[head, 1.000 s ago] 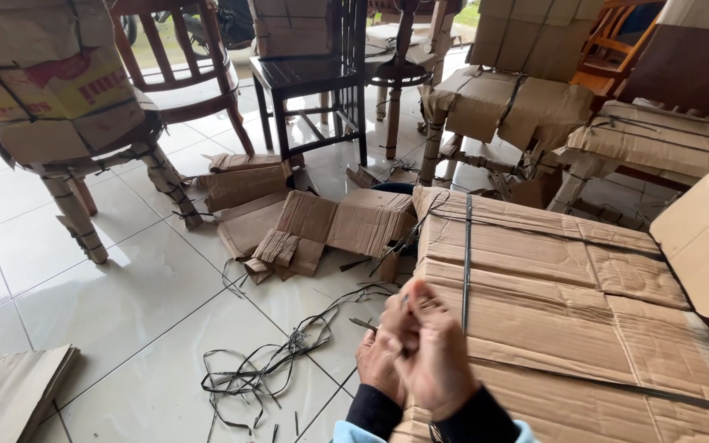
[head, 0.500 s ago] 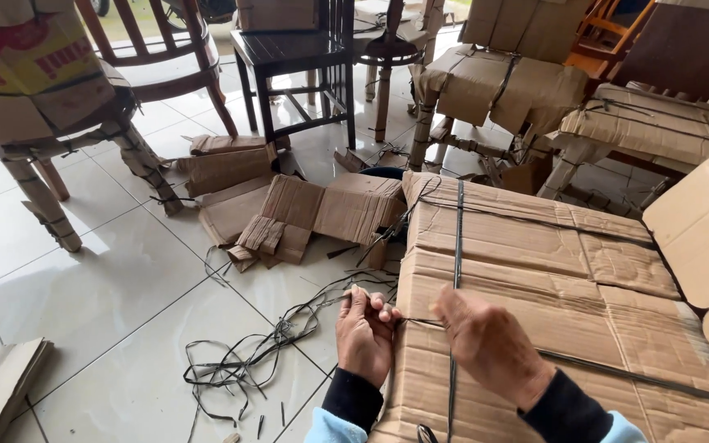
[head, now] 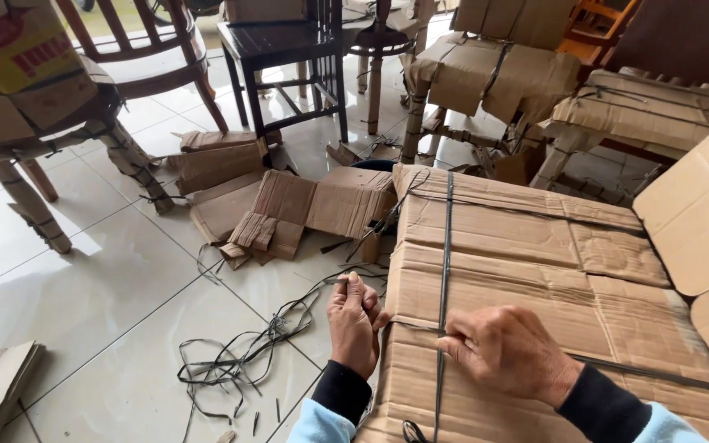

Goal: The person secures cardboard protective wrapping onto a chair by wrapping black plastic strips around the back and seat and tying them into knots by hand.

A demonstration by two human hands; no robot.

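Pinching a thin dark strap end, the left hand [head: 356,321] sits closed at the near left edge of a large cardboard-wrapped bundle [head: 535,271], thumb up and fingers curled tight around the strap. The right hand [head: 509,353] lies knuckles-up on top of the bundle, its fingertips [head: 446,344] pressed together on the black strapping band [head: 445,246] where that band crosses a second strap running sideways. Between the 2 hands a short length of strap is drawn taut over the bundle's edge. The long band runs straight away from the person across the corrugated top to the far edge. Both wrists show dark cuffs and pale blue sleeves.

On the white tiled floor [head: 92,287], just left of the left hand, a tangle of loose black strap offcuts [head: 244,357] lies spread out. Farther off, flattened cardboard pieces [head: 289,209] are heaped near the bundle's far left corner. A dark wooden chair [head: 285,57] stands behind them, and a chair wrapped in cardboard [head: 34,98] stands at the left. More cardboard-wrapped furniture [head: 494,74] stands at the back, and a plain cardboard sheet [head: 699,213] leans at the right.
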